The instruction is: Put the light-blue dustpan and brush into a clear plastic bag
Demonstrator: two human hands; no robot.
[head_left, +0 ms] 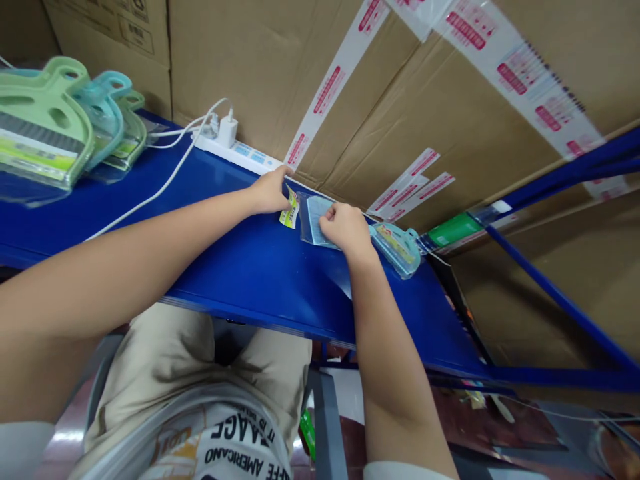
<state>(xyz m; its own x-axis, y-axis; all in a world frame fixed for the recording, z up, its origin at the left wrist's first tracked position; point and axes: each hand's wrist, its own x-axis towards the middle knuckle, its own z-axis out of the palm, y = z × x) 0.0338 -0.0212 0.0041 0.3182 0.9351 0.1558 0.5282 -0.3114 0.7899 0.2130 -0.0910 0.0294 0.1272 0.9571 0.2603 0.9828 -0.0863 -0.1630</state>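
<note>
Clear plastic bag (314, 220) flat on blue counter (240, 267), far edge, against cardboard boxes (400, 100). Left hand (270, 191) pinching bag's label end, right hand (345, 229) pressing its right side. Teal dustpan (397, 248) just right. Probably bagging step; careful alignment needed next.

My one head camera looks steeply down, close over the blue shelf (250, 267), cardboard boxes (450, 120) just behind.
</note>
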